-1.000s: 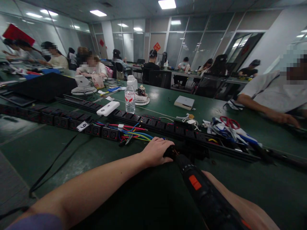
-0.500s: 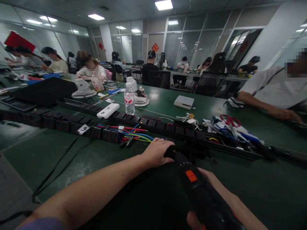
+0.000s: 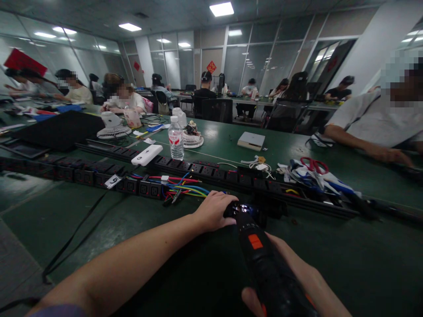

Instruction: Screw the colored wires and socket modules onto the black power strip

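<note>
My right hand is wrapped round a black cordless screwdriver with an orange switch on top. Its nose points away from me, and its tip meets a small black part under a bright light. My left hand is closed on that part, thumb and fingers pressing its left side. What the part is cannot be made out, and the bit is hardly visible. Just left of my left hand, loose red, blue and yellow-green wires come out of a long black power strip.
A second black socket strip runs behind, with a water bottle and white power bank near it. Red-handled scissors lie on gloves at right. A co-worker's arm rests at the far right. A black strap hangs at left.
A light now shines at the screwdriver's tip, where it was dark before. The screwdriver and my right hand have shifted slightly left in view. My left hand keeps its grip.
</note>
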`<state>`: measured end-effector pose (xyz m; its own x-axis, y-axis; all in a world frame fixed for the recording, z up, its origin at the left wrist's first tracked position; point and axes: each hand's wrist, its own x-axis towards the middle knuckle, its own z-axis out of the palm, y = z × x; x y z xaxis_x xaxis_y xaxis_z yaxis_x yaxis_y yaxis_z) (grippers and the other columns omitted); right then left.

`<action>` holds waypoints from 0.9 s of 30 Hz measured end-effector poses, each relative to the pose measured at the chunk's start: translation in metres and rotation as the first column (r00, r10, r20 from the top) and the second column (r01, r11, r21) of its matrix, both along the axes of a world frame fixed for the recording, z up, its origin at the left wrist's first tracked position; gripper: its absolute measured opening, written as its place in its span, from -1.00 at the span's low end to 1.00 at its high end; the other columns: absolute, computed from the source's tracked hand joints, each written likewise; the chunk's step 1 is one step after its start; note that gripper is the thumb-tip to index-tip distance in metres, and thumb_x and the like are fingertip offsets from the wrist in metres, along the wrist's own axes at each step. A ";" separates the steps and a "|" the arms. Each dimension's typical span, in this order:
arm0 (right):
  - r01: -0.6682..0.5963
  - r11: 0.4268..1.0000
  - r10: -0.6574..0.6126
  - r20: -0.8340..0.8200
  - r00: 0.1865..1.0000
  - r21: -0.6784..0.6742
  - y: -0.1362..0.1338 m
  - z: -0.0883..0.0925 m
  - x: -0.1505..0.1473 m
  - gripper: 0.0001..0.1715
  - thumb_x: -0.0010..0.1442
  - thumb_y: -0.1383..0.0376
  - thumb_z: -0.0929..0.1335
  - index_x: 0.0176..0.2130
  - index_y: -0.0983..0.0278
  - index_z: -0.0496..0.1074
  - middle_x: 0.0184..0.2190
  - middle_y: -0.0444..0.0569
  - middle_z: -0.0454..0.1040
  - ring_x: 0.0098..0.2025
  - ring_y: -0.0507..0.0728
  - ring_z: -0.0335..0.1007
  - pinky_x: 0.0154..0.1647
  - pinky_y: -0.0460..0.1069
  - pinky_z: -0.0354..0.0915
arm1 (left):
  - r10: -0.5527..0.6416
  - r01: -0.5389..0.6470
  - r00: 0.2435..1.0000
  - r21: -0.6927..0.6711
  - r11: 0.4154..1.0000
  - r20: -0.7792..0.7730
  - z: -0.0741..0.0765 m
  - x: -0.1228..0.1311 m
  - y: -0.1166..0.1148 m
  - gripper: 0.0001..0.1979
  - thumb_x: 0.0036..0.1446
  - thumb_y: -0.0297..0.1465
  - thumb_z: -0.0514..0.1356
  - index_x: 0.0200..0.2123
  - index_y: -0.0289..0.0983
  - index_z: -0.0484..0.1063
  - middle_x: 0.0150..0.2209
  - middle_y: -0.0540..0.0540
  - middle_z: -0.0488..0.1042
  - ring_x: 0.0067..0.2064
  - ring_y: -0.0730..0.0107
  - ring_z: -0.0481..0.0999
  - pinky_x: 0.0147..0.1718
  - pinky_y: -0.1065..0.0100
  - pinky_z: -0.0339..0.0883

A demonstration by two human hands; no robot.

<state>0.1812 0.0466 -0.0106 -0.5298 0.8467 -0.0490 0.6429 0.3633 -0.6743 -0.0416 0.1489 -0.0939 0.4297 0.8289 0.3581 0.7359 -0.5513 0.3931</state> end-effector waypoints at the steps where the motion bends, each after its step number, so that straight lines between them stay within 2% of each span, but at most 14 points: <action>1: 0.007 1.000 -0.007 0.030 1.000 -0.006 0.001 0.000 0.001 -0.17 0.09 0.01 0.41 0.23 0.10 0.05 0.05 0.00 0.43 0.01 0.24 0.43 -0.06 0.05 0.46 | -0.001 0.001 1.000 -0.008 1.000 0.000 0.001 0.000 0.000 -0.50 0.03 -0.29 0.29 0.05 -0.19 0.29 0.00 -0.11 0.48 0.03 0.16 0.42 0.04 0.16 0.13; 4: 0.018 1.000 -0.016 0.093 0.996 -0.019 0.003 0.001 0.001 -0.18 0.10 -0.01 0.39 0.23 0.06 0.06 0.08 -0.03 0.42 0.02 0.25 0.43 -0.08 0.06 0.48 | 0.000 0.000 1.000 -0.024 1.000 0.005 0.002 0.000 -0.001 -0.50 0.02 -0.31 0.29 0.06 -0.18 0.29 0.01 -0.13 0.48 0.03 0.14 0.42 0.04 0.15 0.13; 10: -0.023 0.998 0.018 0.085 0.996 0.054 0.004 0.005 0.000 -0.24 0.12 0.02 0.37 0.24 -0.02 0.08 0.08 -0.13 0.42 0.01 0.21 0.44 -0.06 0.02 0.47 | -0.005 0.005 1.000 0.004 1.000 0.020 0.000 0.000 0.000 -0.49 0.01 -0.33 0.30 0.05 -0.20 0.30 0.00 -0.11 0.49 0.02 0.16 0.42 0.04 0.16 0.15; 13: -0.010 1.000 0.008 0.077 0.997 0.022 0.004 0.004 -0.001 -0.24 0.11 0.04 0.37 0.24 -0.03 0.08 0.04 -0.15 0.45 -0.03 0.19 0.47 -0.11 0.00 0.48 | -0.012 0.012 1.000 0.015 1.000 0.022 -0.001 0.000 0.001 -0.49 0.01 -0.32 0.29 0.05 -0.21 0.30 0.00 -0.11 0.48 0.02 0.17 0.43 0.03 0.17 0.16; 18: -0.026 0.999 0.028 0.066 0.997 -0.032 0.002 0.005 -0.002 -0.19 0.13 0.03 0.37 0.27 -0.09 -0.02 0.09 -0.20 0.41 0.01 0.18 0.44 -0.15 -0.03 0.48 | -0.016 0.016 1.000 0.011 1.000 0.015 0.000 -0.001 0.001 -0.49 0.01 -0.31 0.30 0.05 -0.21 0.30 0.00 -0.10 0.48 0.01 0.17 0.42 0.03 0.17 0.16; 23: -0.028 0.996 0.033 0.058 0.998 -0.086 0.000 0.011 -0.006 -0.24 0.13 0.09 0.37 0.23 -0.13 0.01 -0.03 -0.25 0.47 -0.13 0.15 0.49 -0.20 -0.02 0.48 | -0.011 0.011 1.000 -0.001 1.000 0.000 0.000 0.000 0.001 -0.49 0.02 -0.32 0.29 0.06 -0.20 0.29 0.00 -0.11 0.48 0.02 0.16 0.42 0.03 0.17 0.14; 27: -0.021 0.986 0.030 0.054 0.998 -0.165 0.000 0.015 -0.009 -0.26 0.12 0.06 0.38 0.21 -0.06 0.06 -0.11 -0.19 0.49 -0.13 0.17 0.49 -0.22 -0.02 0.46 | -0.006 0.006 1.000 0.004 1.000 -0.001 0.000 0.000 0.001 -0.48 0.01 -0.33 0.29 0.06 -0.20 0.29 0.01 -0.10 0.48 0.02 0.17 0.41 0.03 0.17 0.14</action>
